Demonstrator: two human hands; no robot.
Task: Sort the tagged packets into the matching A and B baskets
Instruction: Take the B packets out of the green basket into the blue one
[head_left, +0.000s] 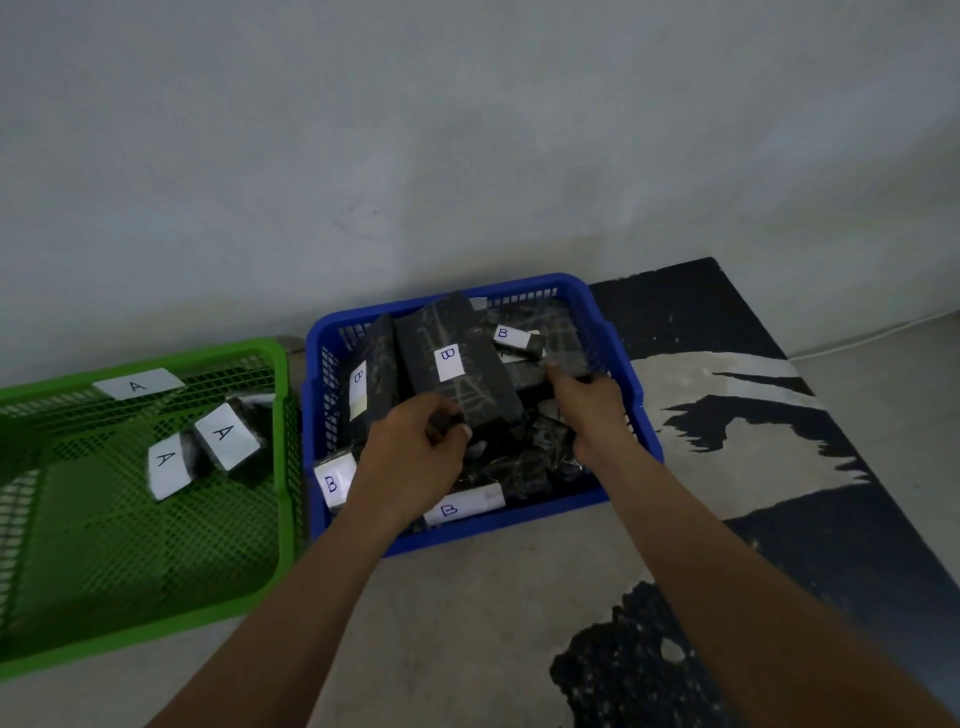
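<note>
- Packet tagged B (441, 322), the largest one, lay on top of the pile inside the blue basket (519, 519), roughly at the basket's middle.
- Its long axis ran from the basket's near side to its far rim. The far end was propped higher on the heap, so the packet sat tilted rather than flat.
- Its white tag (448, 362) faced up, with the B turned sideways to the viewer.
- The left hand (415, 447) gripped the packet's near end, fingers curled round the corner.
- The right hand (587, 400) reached in on the basket's right side, fingers wrapped round a dark packet (524, 376) just beside the big one. How firmly it held could not be told.
- Judged by its square edges, the big packet looked like a stiff block in black wrap, probably weighty for one hand.
- The wrap seemed smooth and perhaps slippery. A hold on both ends or across the long sides looked safer than pinching the paper tag, which might tear.
- Smaller B packets lay around it in the basket, one at the near-left corner (332, 480) and one by the front wall (462, 506).
- Left of the blue basket stood the green basket (285, 467), holding two A packets (227, 435).
</note>
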